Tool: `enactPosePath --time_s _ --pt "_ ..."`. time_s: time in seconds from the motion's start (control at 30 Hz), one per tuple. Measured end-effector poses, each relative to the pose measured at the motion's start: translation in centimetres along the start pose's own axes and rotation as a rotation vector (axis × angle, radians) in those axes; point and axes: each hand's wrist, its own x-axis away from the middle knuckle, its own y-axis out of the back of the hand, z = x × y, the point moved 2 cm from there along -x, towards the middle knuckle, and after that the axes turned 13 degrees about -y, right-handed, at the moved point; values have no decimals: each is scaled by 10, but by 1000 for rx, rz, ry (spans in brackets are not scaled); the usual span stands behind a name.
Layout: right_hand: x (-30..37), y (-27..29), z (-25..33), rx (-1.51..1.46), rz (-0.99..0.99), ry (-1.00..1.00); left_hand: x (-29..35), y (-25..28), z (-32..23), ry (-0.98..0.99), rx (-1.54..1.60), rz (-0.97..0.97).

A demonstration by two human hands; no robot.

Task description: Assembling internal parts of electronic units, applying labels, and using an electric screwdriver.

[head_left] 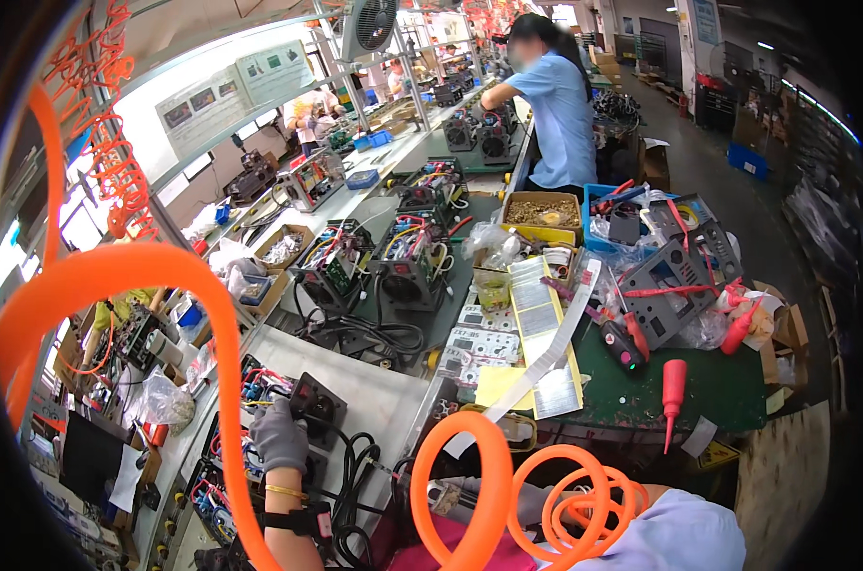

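My left hand [279, 438], in a grey glove, rests on an uncovered welding machine [319, 403] on the bench, its fingers curled over the side with coloured wires. The machine has a black fan end, and a black power cable [355, 476] lies beside it. My right hand [534, 501], also gloved in grey, is low in front of my body, mostly behind the orange coiled hose [465, 428]. It looks closed around something with a silvery end, which I cannot make out. Another open machine [212, 500] with coloured wires stands just left of my left wrist.
Several more open machines [407, 271] line the bench ahead. To the right, a green table [603, 409] carries grey metal panels [669, 290], label sheets [550, 333], a red-black screwdriver [624, 344] and a red bottle [674, 390]. A co-worker [555, 114] in blue stands farther along.
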Motion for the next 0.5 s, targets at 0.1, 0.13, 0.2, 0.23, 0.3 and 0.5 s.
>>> enactPosePath --time_s 0.1,0.13,0.2,0.23,0.3,0.5 --pt "6 5 -7 -42 -18 -15 -8 -8 0 -2 -81 0" --pt "9 9 -6 -51 -22 -18 -12 -10 -1 28 -141 11" --pt "13 17 -5 -66 -26 -22 -10 -3 -8 67 -129 14" --pt "16 20 -3 -65 -14 -25 -7 -16 5 33 -116 -25" --pt "16 26 -4 -86 -26 -43 -14 -31 20 -84 -41 -107" --pt "26 35 -5 -115 -25 -57 -14 -2 -8 -61 551 -116"
